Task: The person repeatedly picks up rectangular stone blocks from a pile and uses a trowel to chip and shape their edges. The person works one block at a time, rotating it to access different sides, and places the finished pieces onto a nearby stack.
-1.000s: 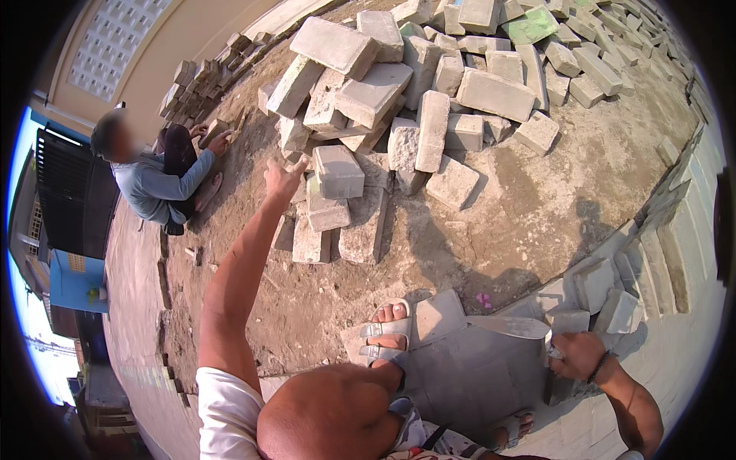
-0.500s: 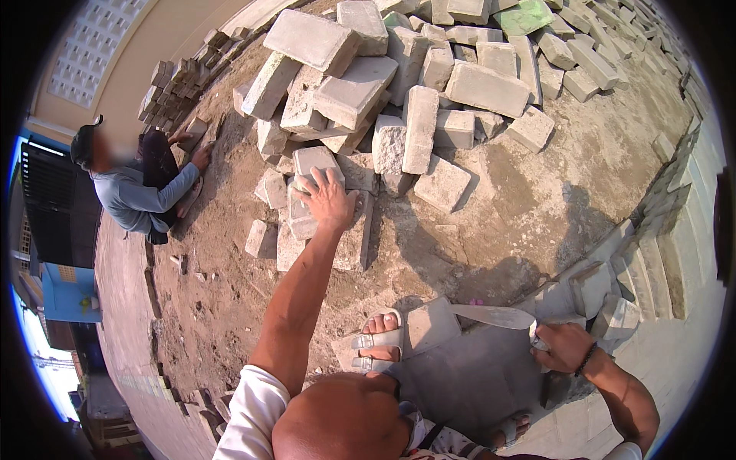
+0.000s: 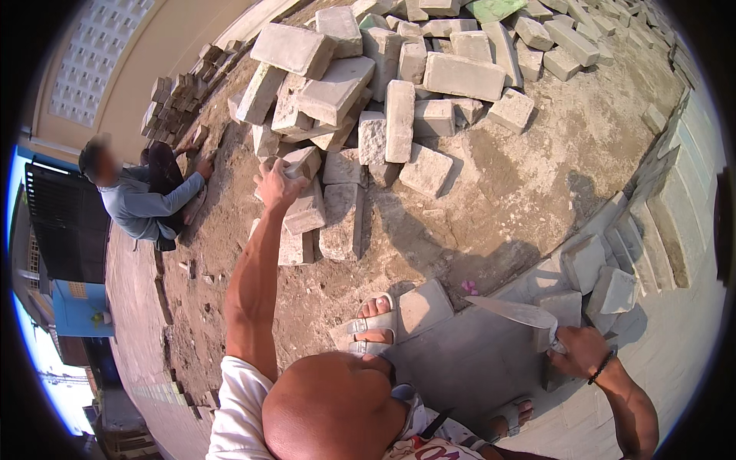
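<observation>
My left hand (image 3: 280,186) reaches out to the near left side of a heap of grey concrete blocks. Its fingers grip the end of a concrete paving block (image 3: 305,162), which sits tilted on the heap; part of it is hidden by the hand. Just under it are more blocks, among them an upright-looking one (image 3: 343,222) and another lower block (image 3: 307,211). On the right, my right hand (image 3: 580,351) is closed round the handle of a trowel (image 3: 515,313), its long flat blade pointing left above the grey pavement.
The large block heap (image 3: 464,77) spreads across the far side. Another person (image 3: 142,192) crouches at the left, near a stacked block pile (image 3: 178,96). Loose blocks (image 3: 613,291) line the paving edge at right. My sandalled foot (image 3: 373,322) stands beside a block (image 3: 422,309).
My left hand has moved left from the top of the block, and that block now sits tilted in its grip. The trowel has shifted a little right, its blade now angled more steeply.
</observation>
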Demonstrator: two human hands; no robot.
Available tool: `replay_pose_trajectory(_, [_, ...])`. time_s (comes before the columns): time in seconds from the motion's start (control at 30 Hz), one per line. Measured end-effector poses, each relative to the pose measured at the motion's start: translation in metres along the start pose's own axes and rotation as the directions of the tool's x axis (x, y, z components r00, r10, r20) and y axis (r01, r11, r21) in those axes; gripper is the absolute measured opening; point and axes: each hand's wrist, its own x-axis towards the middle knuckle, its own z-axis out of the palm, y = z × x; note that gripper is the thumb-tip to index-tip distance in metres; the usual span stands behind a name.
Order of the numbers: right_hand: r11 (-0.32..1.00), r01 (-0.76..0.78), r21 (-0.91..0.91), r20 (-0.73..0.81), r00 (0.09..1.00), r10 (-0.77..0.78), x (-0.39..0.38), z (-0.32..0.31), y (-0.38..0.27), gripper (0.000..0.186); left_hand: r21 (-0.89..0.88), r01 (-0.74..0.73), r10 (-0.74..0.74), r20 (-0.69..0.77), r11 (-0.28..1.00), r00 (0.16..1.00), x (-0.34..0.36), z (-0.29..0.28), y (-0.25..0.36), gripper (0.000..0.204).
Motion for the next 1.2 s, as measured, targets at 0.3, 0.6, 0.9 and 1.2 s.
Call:
replay_pose_trajectory(0.3, [0.994,0.097,-0.047,0.003,0.995,-0.097,0.015,-0.001,-0.006,0.033,-0.29,-0.319,0.403,0.304,0.902,0.863,-0.027,-0.124,0.038,0.051])
replay_pose_trajectory(0.6, [0.977,0.209,0.037,-0.072,0.976,-0.206,0.052,-0.017,-0.022,0.028,-0.321,-0.58,0.66,0.445,0.749,0.605,-0.103,-0.114,0.043,0.057])
replay_pose_trajectory(0.9, [0.949,0.16,0.271,0.011,0.985,-0.169,0.079,0.002,-0.032,0.03,-0.235,-0.603,0.644,0.189,0.763,0.741,-0.151,-0.065,-0.037,0.104])
replay_pose_trajectory(1.2, [0.736,0.132,0.664,-0.09,0.991,-0.097,0.158,0.025,-0.114,0.028,-0.413,-0.286,0.362,0.117,0.865,0.925,-0.179,-0.029,-0.045,0.132])
